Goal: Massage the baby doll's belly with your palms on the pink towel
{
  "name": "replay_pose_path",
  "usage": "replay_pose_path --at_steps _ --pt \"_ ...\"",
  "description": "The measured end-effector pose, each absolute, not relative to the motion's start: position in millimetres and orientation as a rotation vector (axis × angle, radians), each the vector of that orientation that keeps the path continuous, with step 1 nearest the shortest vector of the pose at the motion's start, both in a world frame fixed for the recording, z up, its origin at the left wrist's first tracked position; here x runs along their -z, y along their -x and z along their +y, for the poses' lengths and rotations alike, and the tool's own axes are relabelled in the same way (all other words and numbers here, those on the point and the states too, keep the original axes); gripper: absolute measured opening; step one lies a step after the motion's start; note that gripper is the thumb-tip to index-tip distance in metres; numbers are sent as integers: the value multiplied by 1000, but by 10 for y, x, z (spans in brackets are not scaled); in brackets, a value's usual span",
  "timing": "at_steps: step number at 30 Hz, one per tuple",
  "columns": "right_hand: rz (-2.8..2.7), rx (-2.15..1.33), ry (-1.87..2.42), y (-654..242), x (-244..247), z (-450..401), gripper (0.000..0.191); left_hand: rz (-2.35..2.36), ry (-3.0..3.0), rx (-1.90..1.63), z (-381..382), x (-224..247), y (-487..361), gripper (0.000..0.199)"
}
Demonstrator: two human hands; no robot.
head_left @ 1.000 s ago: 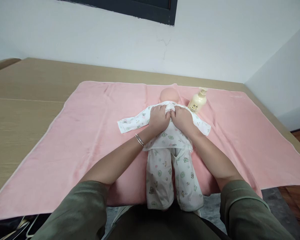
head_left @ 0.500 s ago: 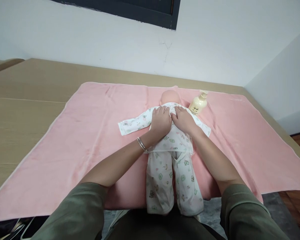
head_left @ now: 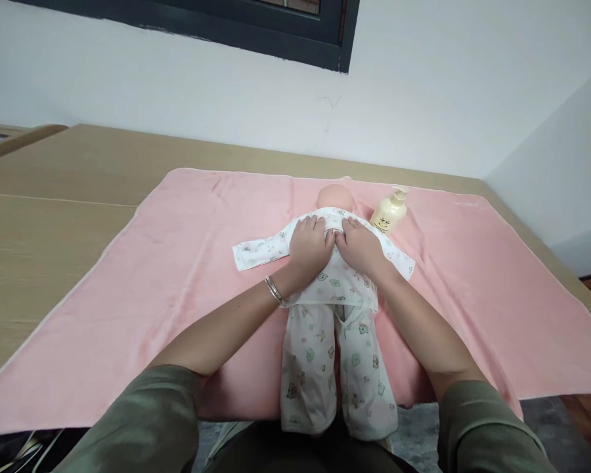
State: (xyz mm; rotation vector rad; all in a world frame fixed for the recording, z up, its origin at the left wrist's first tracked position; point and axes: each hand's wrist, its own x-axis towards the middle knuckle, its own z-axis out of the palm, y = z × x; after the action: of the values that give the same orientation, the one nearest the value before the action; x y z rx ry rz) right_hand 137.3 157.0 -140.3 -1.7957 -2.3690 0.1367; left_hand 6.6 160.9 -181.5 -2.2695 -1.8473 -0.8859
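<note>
A doll (head_left: 335, 196) lies on a pink blanket, its bald head toward the wall, dressed in a white printed top (head_left: 342, 289) and matching trousers (head_left: 309, 371). Flat on the left side of the upper back of the top rests my left hand (head_left: 310, 248), a silver bracelet at its wrist. My right hand (head_left: 359, 246) lies flat on the right side, the thumbs nearly touching at the middle. Fingers of both hands are stretched toward the head, with nothing held. Just right of the doll's head is a cream pump bottle (head_left: 389, 210).
The pink blanket (head_left: 177, 282) covers much of the wooden table (head_left: 44, 243) and hangs over its front edge. A white wall with a dark window frame (head_left: 276, 29) stands behind. Dark items (head_left: 34, 447) show at the lower left.
Both thumbs have come closer together at the middle of the top, and my left hand has shifted slightly left. The camera view has tilted up a little.
</note>
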Motion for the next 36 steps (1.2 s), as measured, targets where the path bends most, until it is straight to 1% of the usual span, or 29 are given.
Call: replay_pose_path --at_steps 2,5,10,13,16,19,21,23,26,29,33,36 --pt "-2344 -216 1800 -1416 1406 1653 56 -1792 2265 910 1585 1830 -77 42" --pt "-2325 -201 1818 -1422 1409 1688 57 -1830 2271 916 1603 1826 -65 42" --pt "-2383 54 1777 -1313 1378 1502 44 -1960 2334 806 1678 1795 -35 49" --pt "-2409 99 1749 -1292 1363 1450 37 -1905 2310 852 1672 1810 -36 44" --pt "-2393 -49 1757 -1360 1366 1556 43 -1761 2291 963 1643 1852 -38 35" --pt "-2407 -258 1747 -1459 1363 1704 58 -1694 2288 1048 1631 1892 -37 34" --pt "-2419 -335 1745 -1484 1354 1727 63 -1738 2279 1071 1636 1905 -39 34" --pt "-2406 -272 1775 -1450 1352 1654 61 -1806 2264 1067 1647 1903 -44 36" --pt "-2472 12 1758 -1329 1379 1435 49 -1858 2265 1017 1660 1879 -47 40" --pt "-2566 203 1701 -1243 1405 1283 49 -1816 2266 969 1653 1854 -39 39" --pt "-2489 76 1762 -1283 1387 1375 52 -1678 2225 1024 1616 1856 -25 30" --pt "-2398 5 1829 -1348 1396 1512 59 -1628 2187 1070 1595 1876 -21 29"
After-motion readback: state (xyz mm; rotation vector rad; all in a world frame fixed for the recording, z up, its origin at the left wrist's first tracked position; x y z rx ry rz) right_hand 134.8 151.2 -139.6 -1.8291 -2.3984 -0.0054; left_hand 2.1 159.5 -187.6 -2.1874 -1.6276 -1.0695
